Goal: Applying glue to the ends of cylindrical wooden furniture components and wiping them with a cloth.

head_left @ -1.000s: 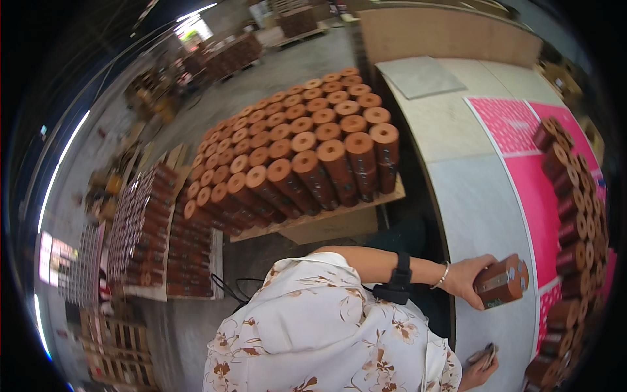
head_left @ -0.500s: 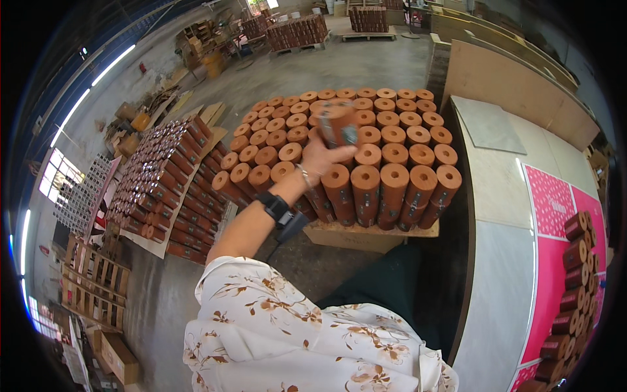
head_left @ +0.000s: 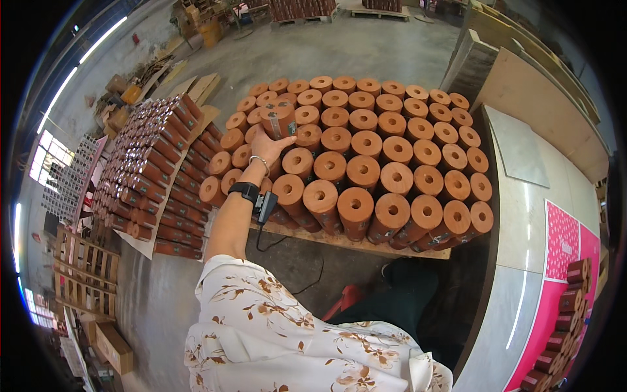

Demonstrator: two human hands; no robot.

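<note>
My left hand (head_left: 266, 145) is closed around a short reddish-brown wooden cylinder (head_left: 279, 123), thumb along its near right side. Dark markings and a greenish label show on the cylinder's wall. It is over the far left part of a block of similar upright wooden cylinders (head_left: 357, 210), most with a round hole in the top face. Whether the held cylinder rests on those below cannot be made out. A bracelet and a black wrist device (head_left: 245, 191) with a cable are on my left wrist. My right hand is out of view.
The block of cylinders stands on a wooden board (head_left: 346, 243). To the left, more cylinders (head_left: 147, 170) lie stacked on their sides. A grey-white table (head_left: 493, 313) runs along the right, with a pink sheet (head_left: 545, 323) and another cylinder stack (head_left: 565, 320).
My left hand has carried the cylinder leftward across the block. The view has shifted, so the block appears nearer and farther right.
</note>
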